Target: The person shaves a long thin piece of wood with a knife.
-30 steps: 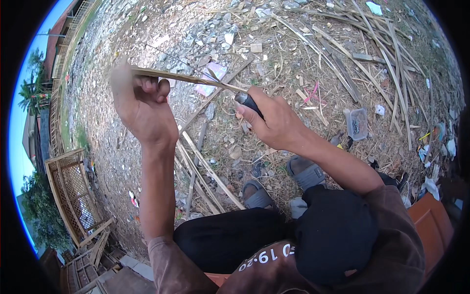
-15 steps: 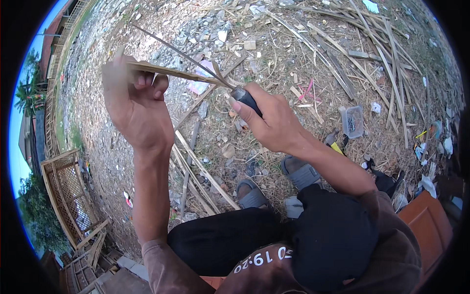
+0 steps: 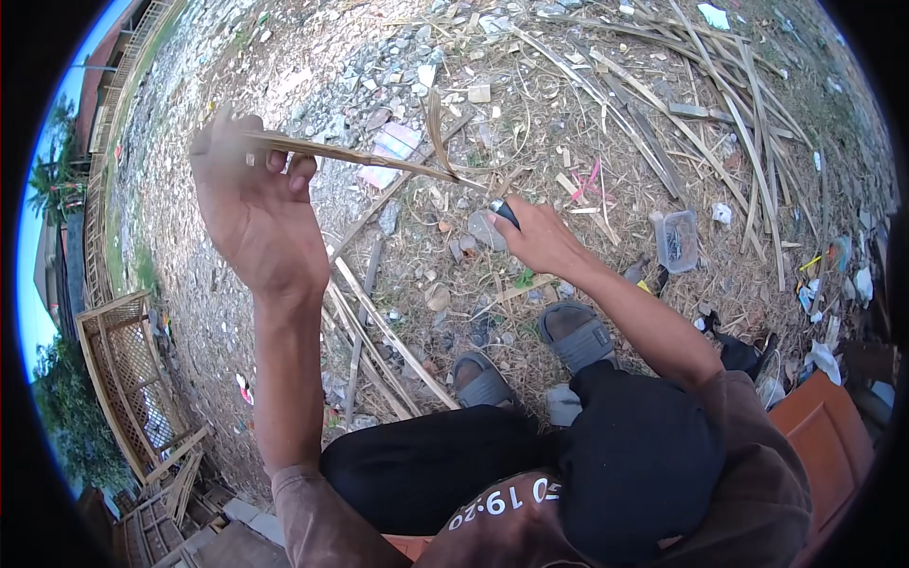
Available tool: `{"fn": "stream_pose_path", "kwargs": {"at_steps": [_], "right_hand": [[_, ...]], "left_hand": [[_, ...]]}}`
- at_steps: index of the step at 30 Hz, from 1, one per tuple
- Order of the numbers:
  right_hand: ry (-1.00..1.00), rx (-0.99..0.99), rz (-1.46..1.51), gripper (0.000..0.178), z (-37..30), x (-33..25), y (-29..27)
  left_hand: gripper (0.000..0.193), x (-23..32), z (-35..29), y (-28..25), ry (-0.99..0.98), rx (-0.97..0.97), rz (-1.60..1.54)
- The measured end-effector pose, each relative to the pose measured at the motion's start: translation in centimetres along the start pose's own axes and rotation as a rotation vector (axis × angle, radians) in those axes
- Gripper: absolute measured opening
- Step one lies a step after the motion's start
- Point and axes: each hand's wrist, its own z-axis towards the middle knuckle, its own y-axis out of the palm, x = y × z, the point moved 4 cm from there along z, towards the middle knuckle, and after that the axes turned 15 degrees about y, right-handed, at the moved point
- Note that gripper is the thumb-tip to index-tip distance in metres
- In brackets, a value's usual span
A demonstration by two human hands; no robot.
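My left hand [image 3: 260,213] is raised with its fingers closed around one end of a thin split-bamboo strip [image 3: 331,151]; the fingertips are partly blurred. The strip slants right toward my right hand [image 3: 547,241], and a thin curled shaving [image 3: 436,128] stands up near its far end. My right hand is wrapped round the dark handle of a knife [image 3: 506,213] with a metal collar. Its blade points at the strip's end and is hard to make out, so I cannot tell whether they touch.
Loose bamboo strips [image 3: 653,90] lie at the upper right. A clear plastic tub [image 3: 676,240] with small dark pieces sits beyond my right forearm. My sandalled feet [image 3: 578,341] are below. A lattice-panelled wooden frame [image 3: 133,379] stands at the left, and an orange-brown panel [image 3: 822,431] at the lower right.
My right hand with the knife has moved right and slightly down, away from my left hand. The curled shaving now stands up higher from the strip. My left hand has shifted slightly left.
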Motion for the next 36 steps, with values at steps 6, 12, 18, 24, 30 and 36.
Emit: {"fn": "stream_pose_path", "kwargs": {"at_steps": [6, 12, 18, 24, 30, 36], "right_hand": [[0.061, -0.049, 0.061, 0.036, -1.7, 0.7, -0.4], [0.151, -0.125, 0.232, 0.036, -0.6, 2.4, 1.1], [-0.021, 0.015, 0.174, 0.032, -0.4, 2.6, 0.9], [-0.388, 0.018, 0.327, 0.028, -5.3, -8.1, -3.8], [0.059, 0.057, -0.167, 0.029, 1.7, 6.3, 1.5], [0.106, -0.003, -0.087, 0.032, 1.4, 6.5, 1.8]], "left_hand": [[0.021, 0.2, -0.4, -0.3, -0.040, -0.047, -0.065], [0.026, -1.3, -0.3, 0.1, -0.033, -0.146, -0.168], [0.025, -1.5, -0.2, 1.6, -0.035, 0.054, -0.155], [0.022, -1.1, -0.7, 1.0, -0.010, -0.261, -0.298], [0.022, -0.2, -1.9, 3.2, -0.032, -0.294, -0.343], [0.029, -0.7, -2.0, 3.8, 0.003, -0.352, -0.318]]}}
